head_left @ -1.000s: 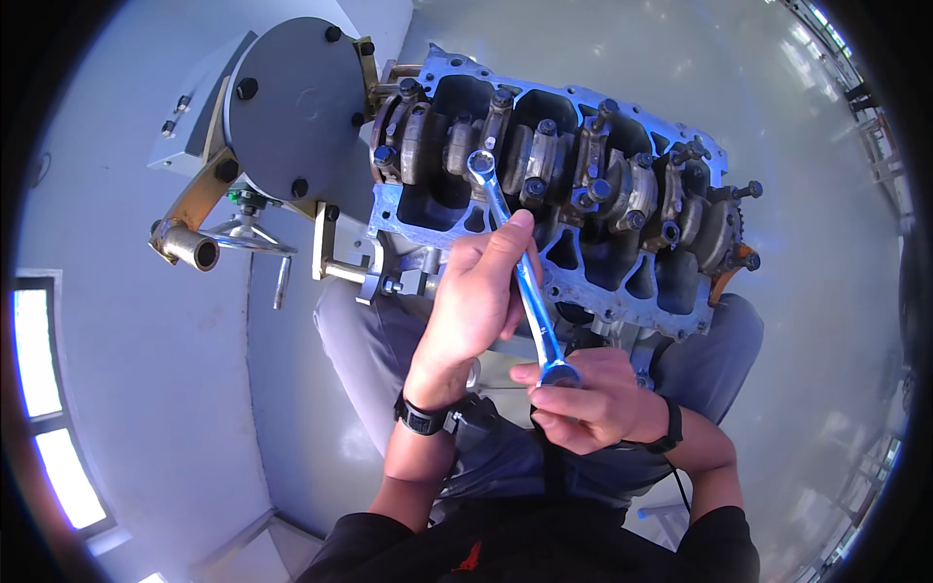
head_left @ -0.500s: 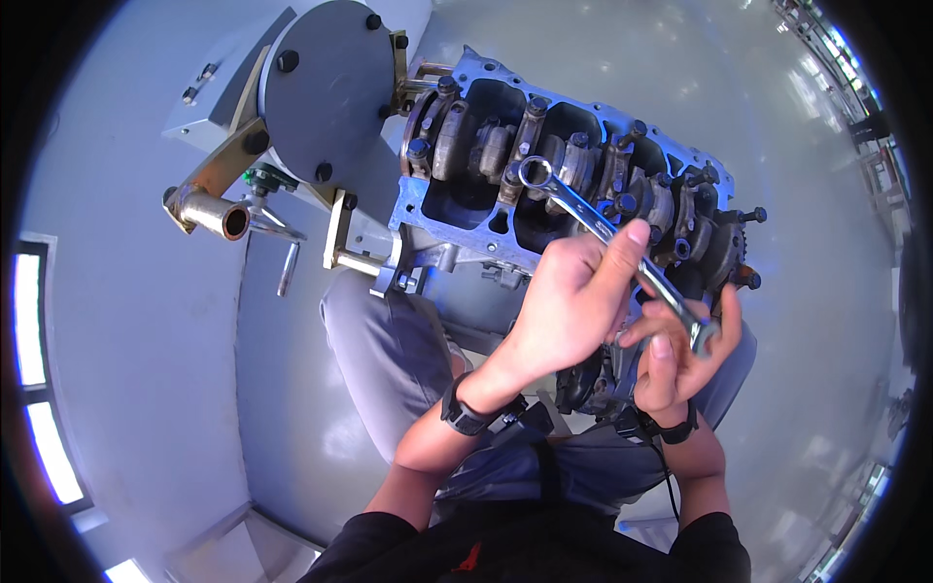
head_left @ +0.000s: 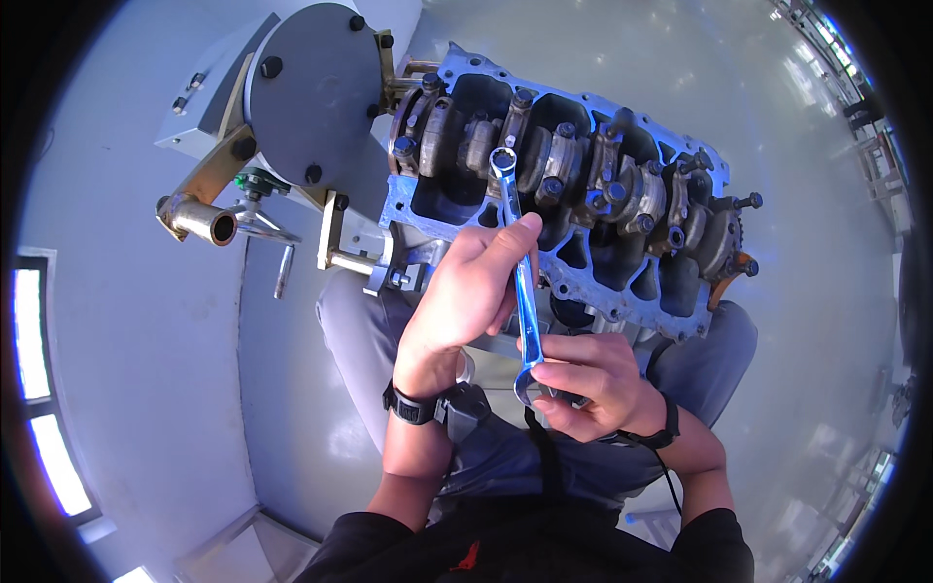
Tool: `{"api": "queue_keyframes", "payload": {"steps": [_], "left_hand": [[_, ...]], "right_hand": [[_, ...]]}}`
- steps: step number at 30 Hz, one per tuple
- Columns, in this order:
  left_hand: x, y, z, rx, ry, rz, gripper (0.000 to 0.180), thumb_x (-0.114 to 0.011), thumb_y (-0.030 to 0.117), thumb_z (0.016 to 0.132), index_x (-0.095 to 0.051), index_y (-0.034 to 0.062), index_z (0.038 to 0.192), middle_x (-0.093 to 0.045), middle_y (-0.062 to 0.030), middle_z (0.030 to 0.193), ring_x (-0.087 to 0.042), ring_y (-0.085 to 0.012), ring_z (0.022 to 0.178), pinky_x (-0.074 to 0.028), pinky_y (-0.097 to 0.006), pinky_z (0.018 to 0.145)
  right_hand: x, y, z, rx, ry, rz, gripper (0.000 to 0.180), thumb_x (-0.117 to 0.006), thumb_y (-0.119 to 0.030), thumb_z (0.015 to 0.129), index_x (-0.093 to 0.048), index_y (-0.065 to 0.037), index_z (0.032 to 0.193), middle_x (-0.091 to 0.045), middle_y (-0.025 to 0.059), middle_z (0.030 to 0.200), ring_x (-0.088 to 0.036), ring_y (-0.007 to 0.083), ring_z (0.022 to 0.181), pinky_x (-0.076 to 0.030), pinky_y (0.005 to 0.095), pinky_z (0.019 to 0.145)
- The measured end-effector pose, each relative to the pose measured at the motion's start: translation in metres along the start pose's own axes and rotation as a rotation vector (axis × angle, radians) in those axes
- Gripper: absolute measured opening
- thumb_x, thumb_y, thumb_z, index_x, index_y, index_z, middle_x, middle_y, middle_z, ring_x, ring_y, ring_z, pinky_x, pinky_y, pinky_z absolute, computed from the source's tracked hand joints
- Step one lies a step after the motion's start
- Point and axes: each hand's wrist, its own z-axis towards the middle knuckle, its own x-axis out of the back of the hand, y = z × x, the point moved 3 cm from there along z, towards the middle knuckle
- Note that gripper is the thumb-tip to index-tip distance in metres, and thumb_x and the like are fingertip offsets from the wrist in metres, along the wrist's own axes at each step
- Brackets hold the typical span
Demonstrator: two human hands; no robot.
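A shiny combination wrench (head_left: 526, 309) points away from me across the near edge of an engine block (head_left: 581, 282). Its ring end sits over a bolt head (head_left: 503, 158) on a bearing cap, though I cannot tell how deeply it is seated. My left hand (head_left: 468, 290) grips the shank, thumb along the top. Lower down, my right hand (head_left: 591, 384) pinches the wrench close to its open-jaw end. A crankshaft (head_left: 478, 146) lies in the block under several bolted caps; dark bolts stand up out of them, among them one bolt (head_left: 614, 192) at the middle.
The block hangs on an engine stand with a round grey plate (head_left: 313, 92), brackets and a metal tube (head_left: 209, 225). A crank handle (head_left: 284, 270) and green fitting sit below the plate. My knees are under the block's near side. A white wall (head_left: 146, 321) rises at the left.
The wrench has swung left and steepened, its ring end now on a bolt head. My left hand moved left with it; my right hand came left and closed on the lower end.
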Motion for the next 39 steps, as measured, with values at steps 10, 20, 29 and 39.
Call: {"api": "queue_keyframes", "payload": {"steps": [10,20,29,39], "left_hand": [[-0.010,-0.014,0.011,0.009,-0.116,-0.156,0.052,-0.039,0.036,0.094,-0.053,0.0030,0.056,-0.039,0.0000,0.038,-0.032,-0.0064,0.029,-0.020,-0.022,0.030],[-0.063,-0.015,0.030,-0.148,0.025,-0.400,0.045,-0.037,0.039,0.095,-0.054,0.0028,0.075,-0.036,0.0000,0.039,-0.030,-0.0073,0.029,-0.025,-0.021,0.030],[-0.044,0.001,-0.010,-0.228,0.026,-0.098,0.052,-0.039,0.042,0.095,-0.052,0.0039,0.061,-0.044,0.0021,0.043,-0.039,-0.0035,0.038,-0.028,-0.022,0.035],[-0.002,-0.018,0.001,-0.091,0.088,0.015,0.050,-0.040,0.035,0.095,-0.048,0.0041,0.055,-0.040,0.0011,0.040,-0.033,-0.0048,0.031,-0.023,-0.020,0.031]], "right_hand": [[-0.012,0.000,-0.003,-0.224,-0.053,0.205,0.032,-0.071,-0.012,0.072,-0.057,-0.009,0.100,-0.061,0.0096,0.098,-0.064,0.0173,0.068,-0.050,0.0277,0.055],[0.039,0.022,-0.005,-0.464,0.681,0.331,0.044,-0.039,-0.019,0.091,-0.026,0.003,0.127,-0.058,0.0187,0.076,-0.055,0.0176,0.054,-0.047,0.0270,0.051],[0.016,0.008,-0.012,-0.022,0.335,0.254,0.028,-0.061,-0.018,0.082,-0.044,-0.002,0.097,-0.063,0.0183,0.080,-0.061,0.0182,0.059,-0.050,0.0273,0.053],[-0.033,0.016,-0.002,-0.084,0.323,0.171,0.031,-0.071,-0.013,0.070,-0.053,-0.006,0.094,-0.065,0.0088,0.077,-0.062,0.0178,0.056,-0.048,0.0261,0.049]]}}
